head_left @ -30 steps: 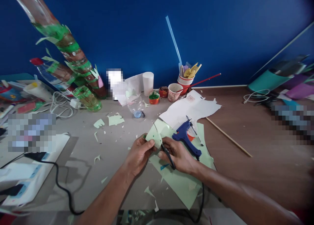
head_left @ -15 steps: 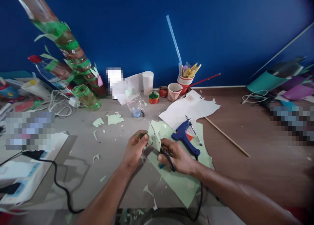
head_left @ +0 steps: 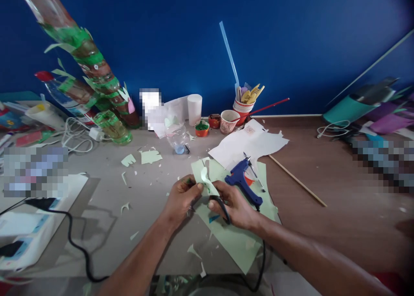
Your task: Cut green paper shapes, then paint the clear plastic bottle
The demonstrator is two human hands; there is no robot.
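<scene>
Between thumb and fingers, my left hand point(head_left: 183, 199) pinches a small piece of pale green paper point(head_left: 209, 188). My right hand point(head_left: 237, 205) grips black-handled scissors point(head_left: 223, 207), whose blades are at the paper and largely covered by it. Both hands are close together above a larger pale green sheet point(head_left: 241, 248) on the table. Just right of my right hand, a blue glue gun point(head_left: 244, 182) lies on that sheet, with a dark slender tool point(head_left: 258, 174) alongside it.
Paper scraps point(head_left: 151, 157) litter the table's left side. A wooden stick point(head_left: 297, 180) lies to the right. Along the wall stand paint cups point(head_left: 202, 128), a red cup of plastic cutlery point(head_left: 244, 108) and a painted bottle trunk point(head_left: 97, 70). A black cable point(head_left: 73, 231) runs left.
The piece of green paper has turned and bent between my hands. My left hand has shifted slightly right, closer to the scissors. My right hand stays nearly in place.
</scene>
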